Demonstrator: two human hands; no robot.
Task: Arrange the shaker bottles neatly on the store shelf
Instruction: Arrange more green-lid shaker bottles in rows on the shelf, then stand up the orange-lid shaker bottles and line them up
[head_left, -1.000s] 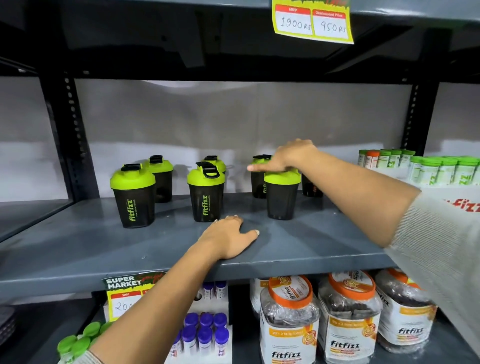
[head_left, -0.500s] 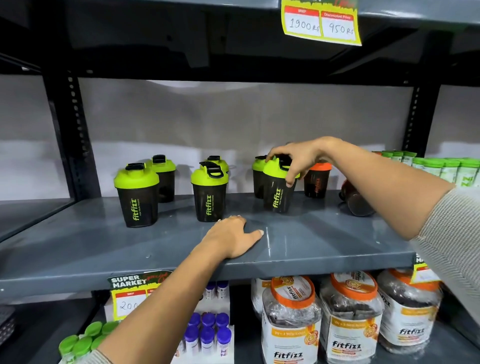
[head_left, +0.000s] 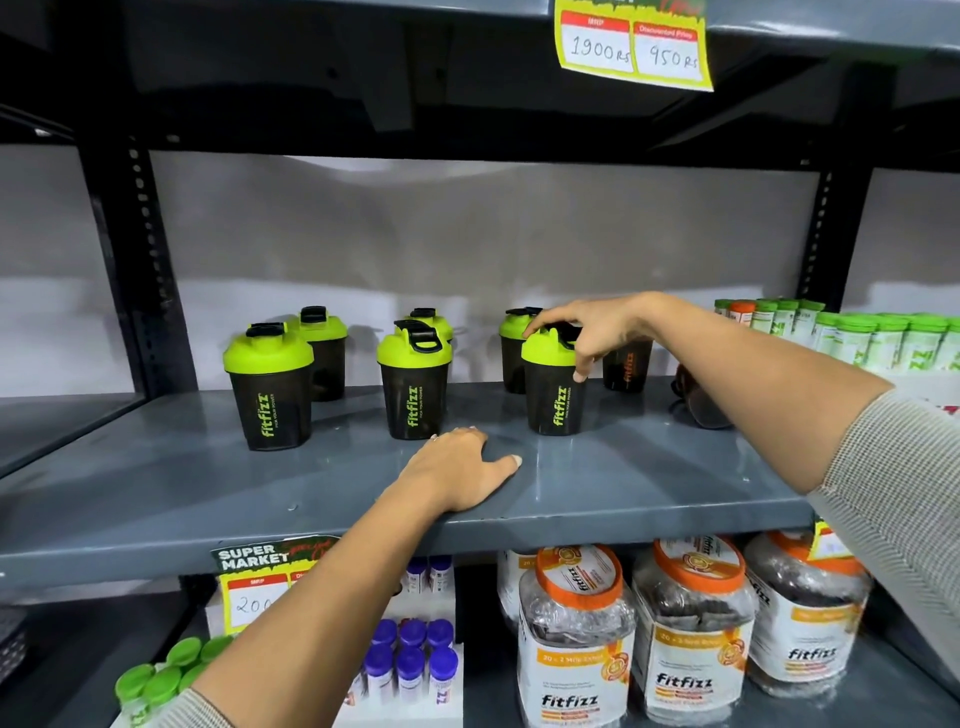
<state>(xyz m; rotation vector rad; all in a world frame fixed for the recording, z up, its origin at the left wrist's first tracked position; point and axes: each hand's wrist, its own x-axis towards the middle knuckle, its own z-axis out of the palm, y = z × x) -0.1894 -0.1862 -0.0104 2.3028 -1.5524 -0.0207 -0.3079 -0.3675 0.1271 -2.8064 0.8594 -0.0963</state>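
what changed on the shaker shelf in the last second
The right hand turned the front right shaker until its fitfizz label faces out, and now grips it by the lid. The left hand stayed flat on the shelf; the other green-lidded shakers did not move.

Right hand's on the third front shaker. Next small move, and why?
Probably let go and reach for the dark shaker lying on its side. The right hand tops the green-lidded black shaker, which stands upright, logo forward, level with the front row.
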